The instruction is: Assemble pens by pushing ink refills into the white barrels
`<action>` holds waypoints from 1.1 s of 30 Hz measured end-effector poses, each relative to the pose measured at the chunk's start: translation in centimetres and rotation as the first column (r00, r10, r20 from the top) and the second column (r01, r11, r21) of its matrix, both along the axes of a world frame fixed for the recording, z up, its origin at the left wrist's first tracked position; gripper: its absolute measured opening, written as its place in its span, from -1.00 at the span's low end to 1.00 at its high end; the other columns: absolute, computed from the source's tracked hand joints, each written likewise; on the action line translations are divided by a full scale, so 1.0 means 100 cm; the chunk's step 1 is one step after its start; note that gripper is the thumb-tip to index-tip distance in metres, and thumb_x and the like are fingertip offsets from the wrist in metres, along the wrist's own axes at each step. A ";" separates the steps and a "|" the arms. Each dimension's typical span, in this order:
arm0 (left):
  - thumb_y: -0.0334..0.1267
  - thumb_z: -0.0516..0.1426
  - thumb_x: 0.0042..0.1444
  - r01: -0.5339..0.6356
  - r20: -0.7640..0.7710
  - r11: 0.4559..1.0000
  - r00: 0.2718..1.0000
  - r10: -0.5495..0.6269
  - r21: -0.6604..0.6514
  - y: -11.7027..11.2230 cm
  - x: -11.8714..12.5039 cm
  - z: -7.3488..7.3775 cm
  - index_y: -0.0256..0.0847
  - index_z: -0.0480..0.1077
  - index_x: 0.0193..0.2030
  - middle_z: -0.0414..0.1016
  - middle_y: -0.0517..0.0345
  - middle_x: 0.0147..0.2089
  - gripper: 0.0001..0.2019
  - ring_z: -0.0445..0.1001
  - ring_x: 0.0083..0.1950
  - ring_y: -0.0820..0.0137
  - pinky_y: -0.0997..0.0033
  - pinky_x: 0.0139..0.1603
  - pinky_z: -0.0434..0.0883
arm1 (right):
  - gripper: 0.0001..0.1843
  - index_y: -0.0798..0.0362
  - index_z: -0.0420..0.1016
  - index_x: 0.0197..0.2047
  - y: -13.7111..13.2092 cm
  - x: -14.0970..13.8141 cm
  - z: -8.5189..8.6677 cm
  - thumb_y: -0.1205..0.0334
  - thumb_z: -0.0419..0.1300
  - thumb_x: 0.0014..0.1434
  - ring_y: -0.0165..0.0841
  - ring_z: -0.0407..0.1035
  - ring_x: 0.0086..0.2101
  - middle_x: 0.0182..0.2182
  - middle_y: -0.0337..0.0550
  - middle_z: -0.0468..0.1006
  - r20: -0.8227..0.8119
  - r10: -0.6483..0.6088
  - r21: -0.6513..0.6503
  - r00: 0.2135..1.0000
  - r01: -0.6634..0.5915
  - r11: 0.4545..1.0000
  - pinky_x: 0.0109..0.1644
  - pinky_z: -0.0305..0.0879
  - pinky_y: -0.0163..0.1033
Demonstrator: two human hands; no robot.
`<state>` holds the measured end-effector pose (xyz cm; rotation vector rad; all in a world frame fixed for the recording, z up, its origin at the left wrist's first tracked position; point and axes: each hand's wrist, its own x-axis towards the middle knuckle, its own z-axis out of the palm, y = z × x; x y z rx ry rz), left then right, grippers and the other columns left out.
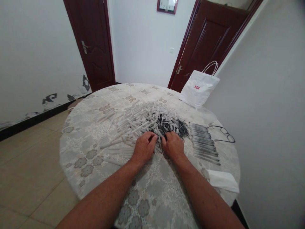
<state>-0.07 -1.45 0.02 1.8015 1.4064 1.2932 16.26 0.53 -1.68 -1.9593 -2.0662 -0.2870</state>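
Both hands meet at the near edge of a heap of slim whitish tubes and thin black pieces. My left hand is closed, thumb and forefinger pressed together; what it pinches is too small to make out. Just to its right, my right hand is closed too, its fingers curled down at the black pieces, and their tips are hidden. Longer pale tubes lie beside my left hand. To the right of my right hand, slim sticks, grey with dark ends, lie side by side in a row.
A round table with a flowered cloth carries everything. Black-framed glasses lie at its right edge, with a folded white sheet nearer me. A white paper bag stands at the back right, near the wall.
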 end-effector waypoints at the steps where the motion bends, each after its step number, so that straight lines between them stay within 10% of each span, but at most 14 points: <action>1: -0.20 0.07 0.30 0.004 -0.004 1.000 1.000 -0.004 0.003 0.000 0.000 0.000 -0.20 0.54 -0.21 0.60 0.07 -0.20 -0.77 0.53 -0.13 0.31 0.33 -0.04 0.40 | -0.69 0.04 0.50 -0.17 0.001 -0.001 0.000 -0.01 0.08 0.37 -0.18 0.41 -0.10 -0.18 0.00 0.51 0.004 0.006 0.003 1.000 -0.006 1.000 -0.16 0.25 -0.22; 19: -0.17 0.07 0.29 -0.101 -0.047 0.994 0.994 0.103 0.037 0.006 -0.013 0.005 -0.18 0.53 -0.22 0.60 0.11 -0.24 -0.77 0.52 -0.19 0.30 0.33 -0.08 0.40 | -0.72 0.03 0.57 -0.10 -0.001 0.031 -0.001 0.11 0.06 0.38 -0.27 0.46 -0.14 -0.18 -0.02 0.59 -0.105 0.009 -0.048 0.994 -0.014 0.999 -0.12 0.23 -0.28; 33: -0.31 0.16 0.20 0.273 -0.661 0.961 0.727 -0.186 0.030 -0.006 -0.007 -0.010 -0.09 0.54 -0.21 0.45 0.01 -0.17 -0.89 0.44 -0.09 0.23 0.31 -0.16 0.37 | -0.64 0.11 0.62 -0.05 0.003 0.052 0.001 0.17 0.02 0.37 -0.26 0.43 -0.13 -0.18 0.01 0.60 -0.293 0.185 0.091 0.938 -0.165 0.982 0.05 0.24 -0.26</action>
